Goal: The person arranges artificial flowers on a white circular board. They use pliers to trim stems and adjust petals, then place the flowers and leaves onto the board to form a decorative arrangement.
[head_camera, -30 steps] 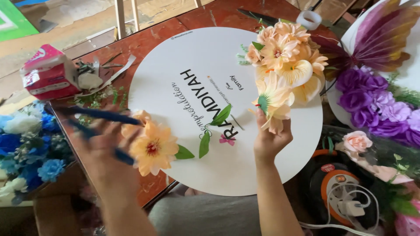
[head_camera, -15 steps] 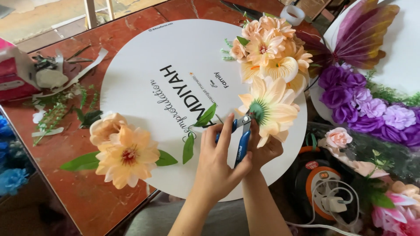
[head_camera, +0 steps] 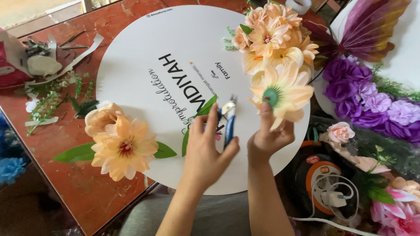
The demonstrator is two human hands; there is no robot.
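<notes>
Reading this as a trim step on the flower arrangement, everything placed off the round white board. My left hand sits over the board's near edge, fingers wrapped around the blue-handled cutters, metal tips pointing away from me toward the board's centre; I can't tell whether the blades are parted or together. My right hand is just right of that, at the board's near-right edge, pinching the underside of a pale cream flower, green calyx turned up toward the camera. The flower is held up off the board, just below the peach flower cluster already sitting on the board's far-right rim. Cutter tips and flower base are near but apart, no contact yet. On the board's near-left edge a loose peach bloom with green leaves overlaps onto the red table; stem scraps lie left of the board. My judgement: the stem stub gets cut short next. That calls for bringing the tips in under the calyx, square to the stub, while the right-hand pinch stays clear of the blades. Risk as I see it: nicking petals or fingertips, since grip and cut point are close.
</notes>
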